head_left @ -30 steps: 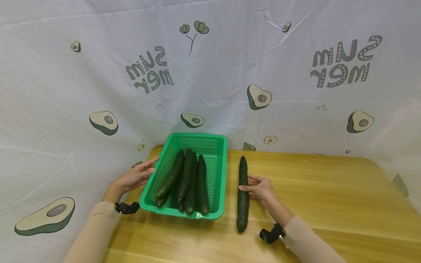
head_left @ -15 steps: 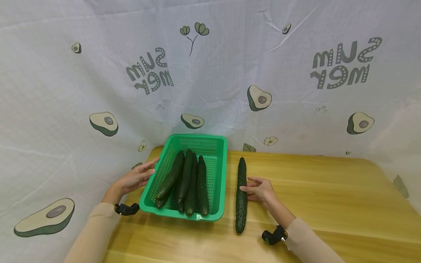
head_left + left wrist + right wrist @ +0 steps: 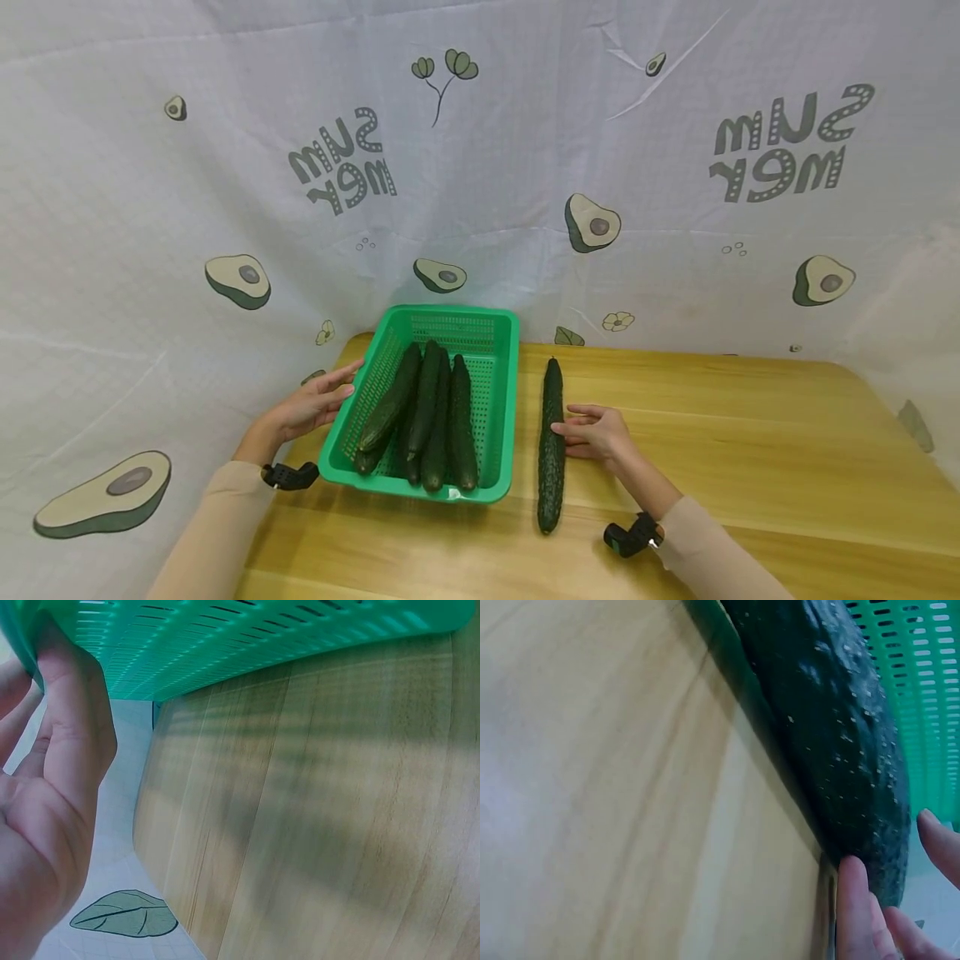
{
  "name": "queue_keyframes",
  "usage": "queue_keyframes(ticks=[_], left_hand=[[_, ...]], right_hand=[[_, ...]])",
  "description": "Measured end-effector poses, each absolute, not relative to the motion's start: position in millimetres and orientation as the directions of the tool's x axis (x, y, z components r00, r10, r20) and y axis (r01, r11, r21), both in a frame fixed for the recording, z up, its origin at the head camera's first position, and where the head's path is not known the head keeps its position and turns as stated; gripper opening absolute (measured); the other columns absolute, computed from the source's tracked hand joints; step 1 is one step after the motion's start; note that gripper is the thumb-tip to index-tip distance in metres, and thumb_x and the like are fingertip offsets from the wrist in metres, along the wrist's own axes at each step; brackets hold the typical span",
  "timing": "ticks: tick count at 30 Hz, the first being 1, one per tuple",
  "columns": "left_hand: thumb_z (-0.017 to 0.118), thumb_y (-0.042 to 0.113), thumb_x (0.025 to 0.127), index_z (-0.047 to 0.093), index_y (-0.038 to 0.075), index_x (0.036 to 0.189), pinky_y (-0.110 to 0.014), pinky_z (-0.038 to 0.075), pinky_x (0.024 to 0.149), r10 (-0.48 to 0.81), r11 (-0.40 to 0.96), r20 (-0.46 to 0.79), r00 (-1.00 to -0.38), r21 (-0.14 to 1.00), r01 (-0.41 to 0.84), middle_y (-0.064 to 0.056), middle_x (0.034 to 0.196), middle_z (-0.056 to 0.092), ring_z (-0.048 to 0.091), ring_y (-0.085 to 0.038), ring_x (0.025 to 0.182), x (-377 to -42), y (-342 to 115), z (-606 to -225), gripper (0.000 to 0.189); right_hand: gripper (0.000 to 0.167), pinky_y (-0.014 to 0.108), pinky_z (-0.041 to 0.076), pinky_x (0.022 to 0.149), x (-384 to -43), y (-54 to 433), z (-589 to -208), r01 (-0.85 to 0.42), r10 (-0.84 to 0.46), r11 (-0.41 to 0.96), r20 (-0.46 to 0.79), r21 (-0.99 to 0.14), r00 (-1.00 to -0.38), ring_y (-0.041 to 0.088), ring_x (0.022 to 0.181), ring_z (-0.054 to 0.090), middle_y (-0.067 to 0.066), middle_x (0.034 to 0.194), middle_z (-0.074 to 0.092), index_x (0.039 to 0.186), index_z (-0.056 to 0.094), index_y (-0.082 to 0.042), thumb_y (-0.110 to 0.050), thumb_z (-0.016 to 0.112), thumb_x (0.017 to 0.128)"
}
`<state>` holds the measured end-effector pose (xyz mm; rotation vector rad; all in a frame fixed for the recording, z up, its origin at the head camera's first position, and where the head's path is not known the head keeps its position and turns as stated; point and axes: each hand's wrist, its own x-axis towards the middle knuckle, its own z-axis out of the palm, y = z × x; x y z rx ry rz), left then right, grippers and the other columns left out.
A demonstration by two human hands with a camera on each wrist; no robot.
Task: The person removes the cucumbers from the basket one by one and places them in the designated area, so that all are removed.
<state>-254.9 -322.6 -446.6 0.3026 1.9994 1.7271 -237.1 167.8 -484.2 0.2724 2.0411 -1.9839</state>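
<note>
My left hand (image 3: 309, 407) holds the left rim of a green plastic basket (image 3: 513, 400); in the left wrist view, the rim passes between the digits of that hand (image 3: 67, 742). Several dark green cucumbers (image 3: 427, 400) lie lengthwise inside, heaped to the left. Right of the basket, a single long cucumber (image 3: 552, 467) lies on the table. Beside its middle is my right hand (image 3: 600, 433), thumb tip at its edge and fingers loosely extended. In the right wrist view, one fingertip (image 3: 853, 874) touches the bumpy cucumber (image 3: 840, 735), while the thumb stands apart from it.
The wooden table (image 3: 735, 442) extends to the right. Behind and at the left hangs a white cloth (image 3: 480, 167) printed with avocados and lettering. Black wrist cameras are strapped on both wrists.
The lone cucumber has shifted slightly left. My right hand has loosened and drawn a little to the right, its thumb now at the cucumber's edge. The left hand and basket have stayed put.
</note>
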Motion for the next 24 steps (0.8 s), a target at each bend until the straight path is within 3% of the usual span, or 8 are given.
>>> queue_keyframes(ticks=[9, 19, 23, 24], left_hand=[[0.04, 0.016, 0.11, 0.006, 0.017, 0.163, -0.031, 0.053, 0.09, 0.477, 0.158, -0.188, -0.858, 0.979, -0.126, -0.018, 0.164, -0.008, 0.053, -0.005, 0.122, -256, -323, -449, 0.062], [0.041, 0.017, 0.11, 0.006, 0.017, 0.163, -0.032, 0.052, 0.093, 0.488, 0.166, -0.191, -0.852, 0.978, -0.124, -0.018, 0.165, -0.008, 0.046, -0.011, 0.131, -256, -325, -449, 0.063], [0.04, 0.016, 0.11, 0.005, 0.018, 0.163, -0.031, 0.052, 0.091, 0.489, 0.157, -0.192, -0.851, 0.979, -0.13, -0.014, 0.166, -0.006, 0.051, -0.007, 0.126, -257, -324, -449, 0.063], [0.04, 0.015, 0.11, 0.005, 0.018, 0.163, -0.029, 0.053, 0.088, 0.491, 0.154, -0.192, -0.85, 0.979, -0.132, -0.014, 0.166, -0.006, 0.054, -0.005, 0.118, -256, -324, -449, 0.063]], right_hand=[[0.067, 0.041, 0.059, 0.074, -244, 178, -462, 0.315, -0.045, 0.04, -0.317, -0.948, -0.947, 0.033, 0.093, 0.069, 0.013, 0.108, 0.062, 0.142, 0.046, 0.011, -0.011, 0.079, 0.088], [0.069, 0.039, 0.059, 0.076, -258, 178, -424, 0.268, -0.1, -0.006, -0.266, -0.963, -0.959, 0.019, 0.08, 0.07, 0.008, 0.106, 0.063, 0.146, 0.04, 0.01, -0.015, 0.075, 0.092], [0.069, 0.04, 0.058, 0.079, -263, 173, -411, 0.247, -0.133, 0.003, -0.245, -0.969, -0.96, 0.023, 0.087, 0.071, 0.007, 0.108, 0.065, 0.146, 0.041, 0.009, -0.017, 0.075, 0.092], [0.069, 0.04, 0.058, 0.08, -264, 172, -408, 0.243, -0.141, 0.002, -0.241, -0.97, -0.96, 0.024, 0.088, 0.071, 0.007, 0.108, 0.065, 0.146, 0.041, 0.009, -0.017, 0.075, 0.092]])
